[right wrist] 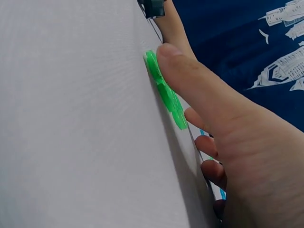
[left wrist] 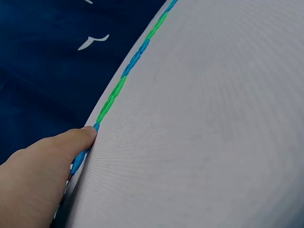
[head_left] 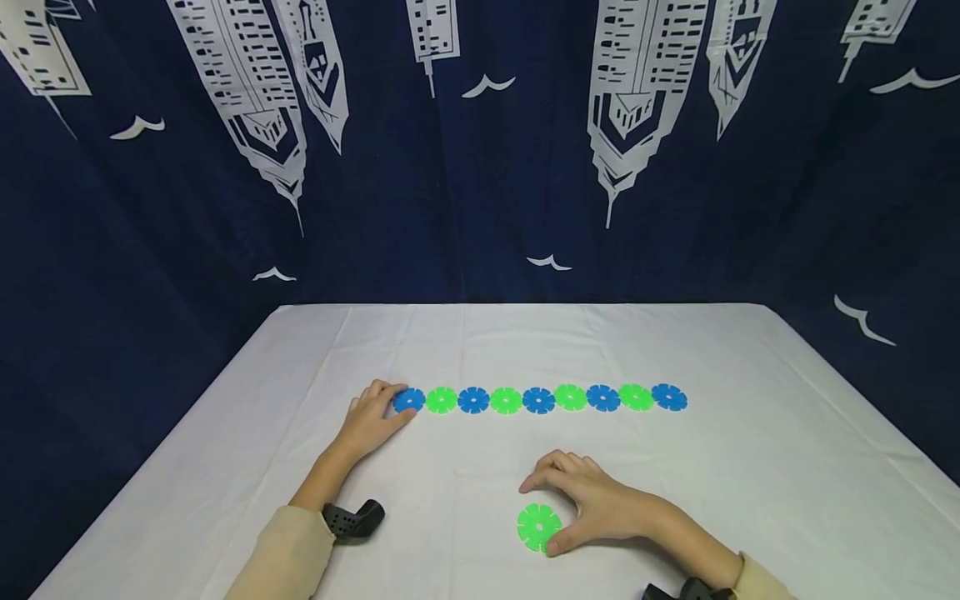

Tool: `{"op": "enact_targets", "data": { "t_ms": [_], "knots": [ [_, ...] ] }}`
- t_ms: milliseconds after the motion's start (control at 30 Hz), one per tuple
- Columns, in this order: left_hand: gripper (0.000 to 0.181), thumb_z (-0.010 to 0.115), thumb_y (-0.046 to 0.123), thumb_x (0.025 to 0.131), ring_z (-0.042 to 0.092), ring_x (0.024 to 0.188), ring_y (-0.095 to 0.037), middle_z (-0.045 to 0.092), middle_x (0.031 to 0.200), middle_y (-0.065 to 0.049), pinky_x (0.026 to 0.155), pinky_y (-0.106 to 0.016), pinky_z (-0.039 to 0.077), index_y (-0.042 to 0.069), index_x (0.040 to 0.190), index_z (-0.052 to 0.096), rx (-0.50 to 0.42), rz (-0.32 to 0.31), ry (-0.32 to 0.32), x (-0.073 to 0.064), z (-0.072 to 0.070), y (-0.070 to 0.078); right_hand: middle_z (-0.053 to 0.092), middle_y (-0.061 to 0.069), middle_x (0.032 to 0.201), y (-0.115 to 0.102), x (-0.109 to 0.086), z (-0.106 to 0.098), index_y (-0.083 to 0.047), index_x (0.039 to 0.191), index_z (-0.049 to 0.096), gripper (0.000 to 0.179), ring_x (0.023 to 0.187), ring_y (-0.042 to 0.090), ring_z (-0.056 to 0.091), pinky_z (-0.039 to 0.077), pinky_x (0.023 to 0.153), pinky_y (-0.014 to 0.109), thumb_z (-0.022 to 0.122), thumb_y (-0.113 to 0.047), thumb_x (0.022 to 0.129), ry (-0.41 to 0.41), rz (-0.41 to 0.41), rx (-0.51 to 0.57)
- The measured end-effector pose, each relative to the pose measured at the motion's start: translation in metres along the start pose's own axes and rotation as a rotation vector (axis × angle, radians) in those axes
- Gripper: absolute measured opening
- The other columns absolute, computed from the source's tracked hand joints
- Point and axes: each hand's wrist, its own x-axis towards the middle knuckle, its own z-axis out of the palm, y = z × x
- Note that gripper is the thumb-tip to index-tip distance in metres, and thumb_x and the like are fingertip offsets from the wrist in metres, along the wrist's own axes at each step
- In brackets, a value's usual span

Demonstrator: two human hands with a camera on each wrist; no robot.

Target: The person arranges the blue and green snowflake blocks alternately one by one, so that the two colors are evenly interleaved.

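Note:
A row of several flat, notched plastic discs, alternating blue and green, runs left to right across the table. At its left end lies a blue disc [head_left: 409, 401], which my left hand [head_left: 369, 419] holds by the edges between thumb and fingers. That thumb [left wrist: 78, 140] also shows against the blue disc in the left wrist view. Nearer to me, a single green disc [head_left: 538, 527] lies apart from the row. My right hand [head_left: 600, 502] curves around its right side, the thumb [right wrist: 183, 71] touching the rim and the fingers spread away from it.
A white cloth covers the table [head_left: 465, 350], with a dark blue curtain [head_left: 450, 208] printed with buildings and birds behind it. Dark devices are strapped to the left wrist [head_left: 354, 521] and the right wrist [head_left: 688, 590].

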Motion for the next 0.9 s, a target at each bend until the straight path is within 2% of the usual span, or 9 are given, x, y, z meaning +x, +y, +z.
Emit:
{"op": "enact_targets", "data": {
  "t_ms": [133,500,733,900],
  "knots": [
    [0.053,0.060,0.037,0.084,0.047,0.105,-0.027,0.050,0.112,-0.011,0.083,-0.041,0.031,0.006,0.126,0.051,0.002,0.004,0.001,0.0002,-0.0006,-0.0005,0.039,-0.017,0.117,0.0014,-0.0003,-0.0001,-0.041,0.119,0.048,0.061,0.107,0.006,0.033,0.031,0.087,0.034,0.071,-0.056,0.065,-0.015,-0.033,-0.001],
    [0.054,0.059,0.038,0.084,0.047,0.105,-0.027,0.049,0.112,-0.011,0.082,-0.040,0.030,0.006,0.127,0.051,-0.004,0.003,-0.007,0.0002,-0.0006,-0.0005,0.042,-0.018,0.114,-0.0013,-0.0009,-0.0008,-0.040,0.111,0.052,0.043,0.107,0.006,0.034,0.030,0.085,0.032,0.067,-0.052,0.072,-0.025,-0.037,0.050],
    [0.054,0.060,0.037,0.084,0.046,0.106,-0.027,0.049,0.113,-0.011,0.083,-0.041,0.030,0.006,0.127,0.051,-0.008,0.003,-0.003,0.0001,-0.0009,0.0000,0.043,-0.017,0.116,-0.0031,0.0005,-0.0023,-0.037,0.111,0.052,0.041,0.108,0.008,0.033,0.030,0.087,0.032,0.068,-0.047,0.074,-0.074,-0.001,0.143],
    [0.054,0.059,0.038,0.084,0.046,0.105,-0.027,0.050,0.112,-0.011,0.081,-0.040,0.030,0.006,0.127,0.051,0.001,-0.001,0.000,0.0003,-0.0001,-0.0007,0.046,-0.016,0.113,-0.0031,0.0000,-0.0029,-0.032,0.111,0.051,0.041,0.105,0.003,0.038,0.028,0.087,0.028,0.069,-0.041,0.075,-0.087,-0.018,0.195]
  ]
}}
